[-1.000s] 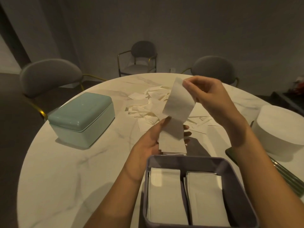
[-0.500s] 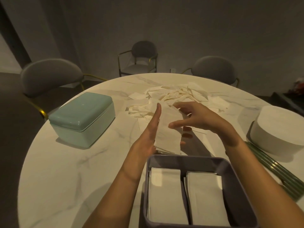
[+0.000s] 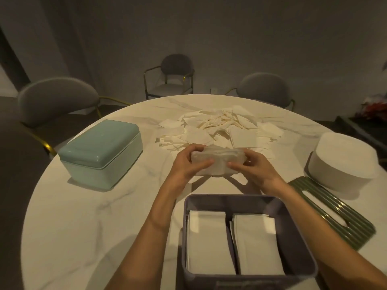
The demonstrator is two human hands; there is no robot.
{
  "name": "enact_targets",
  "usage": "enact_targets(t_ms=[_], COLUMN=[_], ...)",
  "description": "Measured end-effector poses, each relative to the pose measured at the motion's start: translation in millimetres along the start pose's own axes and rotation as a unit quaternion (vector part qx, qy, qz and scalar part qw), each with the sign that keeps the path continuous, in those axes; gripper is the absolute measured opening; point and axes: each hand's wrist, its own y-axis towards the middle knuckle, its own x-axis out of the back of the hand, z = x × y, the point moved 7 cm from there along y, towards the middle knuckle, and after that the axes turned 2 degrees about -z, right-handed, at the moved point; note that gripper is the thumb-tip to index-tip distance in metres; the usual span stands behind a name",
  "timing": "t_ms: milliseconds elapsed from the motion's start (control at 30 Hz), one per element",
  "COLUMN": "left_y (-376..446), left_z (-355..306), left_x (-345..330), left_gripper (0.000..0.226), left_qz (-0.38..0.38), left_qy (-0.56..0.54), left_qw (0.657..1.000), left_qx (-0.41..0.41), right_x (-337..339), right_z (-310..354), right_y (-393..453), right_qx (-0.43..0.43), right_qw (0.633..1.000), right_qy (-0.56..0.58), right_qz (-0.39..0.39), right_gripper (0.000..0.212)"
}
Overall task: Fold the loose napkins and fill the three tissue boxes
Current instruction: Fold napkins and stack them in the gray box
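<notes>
Both hands have come together since half a second ago: the single napkin that was being laid down is now part of a small stack of folded off-white paper napkins [image 3: 217, 162], lifted just clear of the round white marble table [image 3: 88, 216] and squeezed from either end. Left hand [image 3: 186, 164] grips the stack's nine o'clock end, thumb across the front; right hand [image 3: 251, 168] grips the three o'clock end the same way, fingers curled behind. The stack looks blurred, so I can't tell how square its edges are. At twelve o'clock beyond the hands lies the loose heap of unfolded napkins [image 3: 219, 126], plenty left to fold. At six o'clock sits the open grey-purple plastic tissue box [image 3: 293, 233], two neat white stacks already side by side in it. To do this well, I'd say tap the edges flush on the table first, keep even pressure from both ends so nothing fans out, then lower it flat onto one stack. The mint-green lidded tissue box [image 3: 100, 151] waits at ten o'clock, the round white box [image 3: 343, 155] at three, with a ribbed dark green lid [image 3: 335, 212] near it.
</notes>
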Motion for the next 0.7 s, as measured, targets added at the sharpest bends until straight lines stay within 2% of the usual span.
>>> enact_targets(t_ms=[100,267,433,533,700], left_y=[-4.1,-9.0,-8.5,-8.5,-8.1], left_z=[-10.0,-6.8,-2.9,-0.4,1.5], left_x=[-11.5,-19.9,-11.3,-10.5,-9.0], left_gripper=[0.036,0.036,0.019,0.021,0.020], left_qz=[-0.052,-0.163,-0.199,-0.202,-0.219], left_qy=[0.006,-0.030,-0.007,-0.003,-0.012], left_qw=[0.998,0.986,0.980,0.979,0.975], left_qx=[0.019,0.016,0.007,0.017,0.024], right_x=[-9.1,-36.3,-37.8,-32.1,-27.7], right_z=[-5.2,-0.4,4.3,9.9,3.9], right_y=[-1.9,-9.9,-9.4,-7.2,-2.7], right_qx=[0.004,-0.021,0.025,0.073,0.085], right_qw=[1.000,0.987,0.992,0.997,0.995], right_qy=[0.028,0.151,0.123,0.023,0.009], right_qz=[0.005,0.041,0.016,-0.021,-0.043], right_gripper=[0.045,0.057,0.073,0.074,0.067])
